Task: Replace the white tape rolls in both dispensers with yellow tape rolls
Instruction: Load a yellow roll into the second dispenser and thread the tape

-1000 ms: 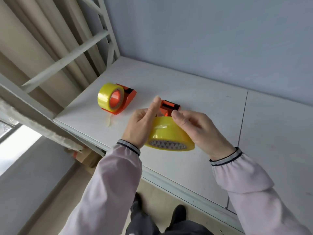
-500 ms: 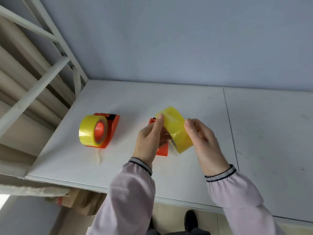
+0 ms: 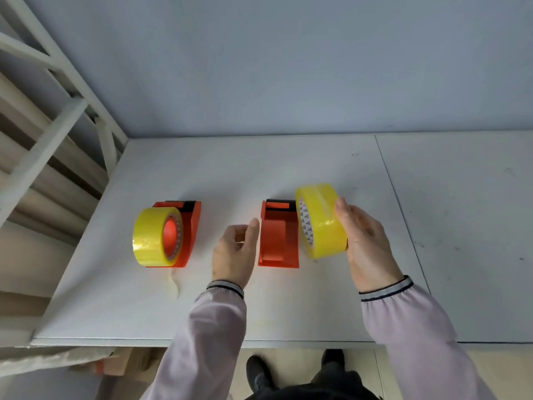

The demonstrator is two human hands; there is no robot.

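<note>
The right hand point(image 3: 366, 241) holds a yellow tape roll point(image 3: 323, 220) upright, just right of the empty orange dispenser point(image 3: 278, 238) mid-tabletop point(image 3: 288, 307); the left hand point(image 3: 235, 255) curls loosely, empty, beside it. The other dispenser point(image 3: 189, 226), toward the left edge, carries a yellow roll point(image 3: 151, 236)

No legible text; only tiny unreadable marks inside yellow tape roll point(image 3: 322, 220).

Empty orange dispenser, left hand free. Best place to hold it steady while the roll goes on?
Probably the dispenser's flat left side wall, approached from the left. The left hand already hovers open there, and the hub faces right toward the yellow roll in the right hand, so that side must stay clear.
</note>
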